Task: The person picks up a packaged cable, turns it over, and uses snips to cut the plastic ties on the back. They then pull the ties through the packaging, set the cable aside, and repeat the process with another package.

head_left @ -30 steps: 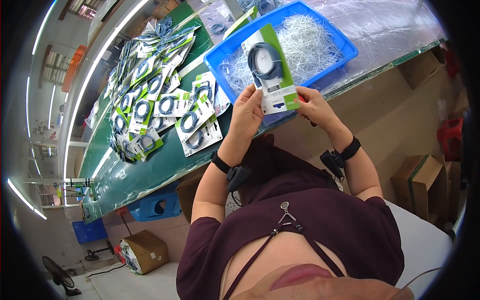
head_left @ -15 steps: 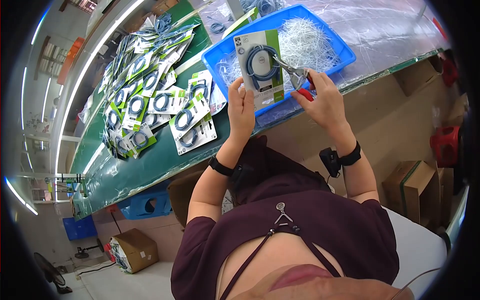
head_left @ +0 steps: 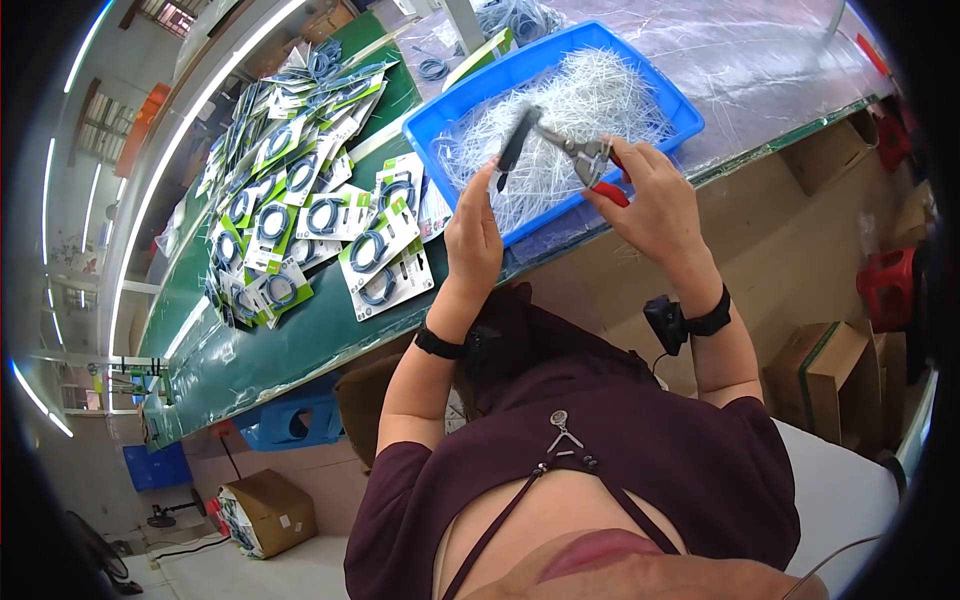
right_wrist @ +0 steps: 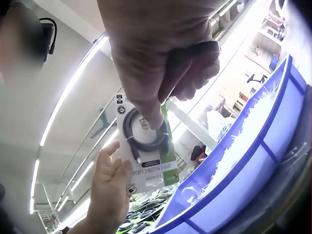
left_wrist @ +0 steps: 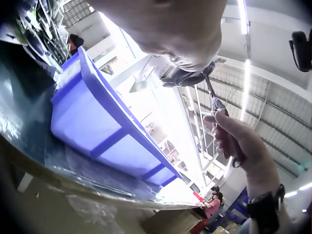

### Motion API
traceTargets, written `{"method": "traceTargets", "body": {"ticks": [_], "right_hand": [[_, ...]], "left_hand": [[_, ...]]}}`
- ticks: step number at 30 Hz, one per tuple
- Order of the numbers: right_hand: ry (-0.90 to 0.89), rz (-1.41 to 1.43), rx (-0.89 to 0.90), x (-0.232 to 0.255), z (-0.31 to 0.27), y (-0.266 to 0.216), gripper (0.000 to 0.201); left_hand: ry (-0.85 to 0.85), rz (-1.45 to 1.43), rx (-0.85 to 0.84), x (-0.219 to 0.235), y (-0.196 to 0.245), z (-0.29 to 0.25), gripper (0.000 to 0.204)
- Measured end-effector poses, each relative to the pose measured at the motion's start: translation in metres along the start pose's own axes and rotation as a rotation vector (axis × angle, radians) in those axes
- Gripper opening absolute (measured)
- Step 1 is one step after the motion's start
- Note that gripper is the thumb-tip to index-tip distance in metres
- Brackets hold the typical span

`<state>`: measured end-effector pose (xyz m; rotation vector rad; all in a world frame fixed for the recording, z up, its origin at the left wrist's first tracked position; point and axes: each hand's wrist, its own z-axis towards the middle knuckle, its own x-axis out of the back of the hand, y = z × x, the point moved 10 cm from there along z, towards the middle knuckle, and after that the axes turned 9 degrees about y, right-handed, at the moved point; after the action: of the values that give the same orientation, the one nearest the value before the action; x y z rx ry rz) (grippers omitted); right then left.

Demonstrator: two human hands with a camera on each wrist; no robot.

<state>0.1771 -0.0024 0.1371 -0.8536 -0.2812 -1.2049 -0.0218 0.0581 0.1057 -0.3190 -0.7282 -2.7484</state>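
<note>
A carded USB-C cable (right_wrist: 140,134), its blue-grey coil mounted on a white and green card, is held up by its lower edge in my left hand (head_left: 474,238). From the head view the card (head_left: 517,140) shows nearly edge-on and dark. My right hand (head_left: 655,205) grips red-handled pliers (head_left: 592,165), whose metal tips point left and reach the coil side of the card. White ties band the coil in the right wrist view, where my right hand hides the plier tips. Both hands are raised over the near side of the blue bin (left_wrist: 92,131).
Thin white plastic strips (head_left: 610,90) fill the bin. To its left, a large pile of carded cables (head_left: 290,190) covers part of the green tabletop (head_left: 310,330). Loose coiled cables (head_left: 515,20) lie behind the bin. A cardboard box (head_left: 825,375) stands below at right.
The card has turned from facing the head camera to nearly edge-on. My right hand has moved off the card's lower corner and brought the pliers up to the coil.
</note>
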Motion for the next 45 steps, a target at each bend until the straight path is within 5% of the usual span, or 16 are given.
{"method": "traceTargets", "body": {"ticks": [2,6,23,39,43,45], "right_hand": [[-0.063,0.054,-0.024,0.001,-0.001,-0.001,0.057],[-0.043,0.056,-0.034,0.014,-0.005,0.006,0.054],[-0.008,0.091,-0.070,0.023,-0.003,0.010,0.053],[-0.226,-0.022,-0.072,0.013,0.006,0.021,0.050],[-0.337,0.389,-0.275,-0.030,0.000,0.037,0.037],[-0.055,0.862,-0.347,-0.041,0.006,0.044,0.029]], "left_hand": [[-0.033,-0.013,-0.109,0.001,0.018,0.008,0.032],[0.041,0.031,0.049,0.011,-0.001,0.012,0.032],[-0.017,-0.003,-0.096,0.000,0.021,0.014,0.036],[-0.098,0.026,-0.365,0.004,0.014,0.031,0.040],[-0.058,0.064,-0.087,0.007,-0.004,0.026,0.032],[-0.070,0.038,-0.008,0.005,-0.008,0.027,0.033]]}}
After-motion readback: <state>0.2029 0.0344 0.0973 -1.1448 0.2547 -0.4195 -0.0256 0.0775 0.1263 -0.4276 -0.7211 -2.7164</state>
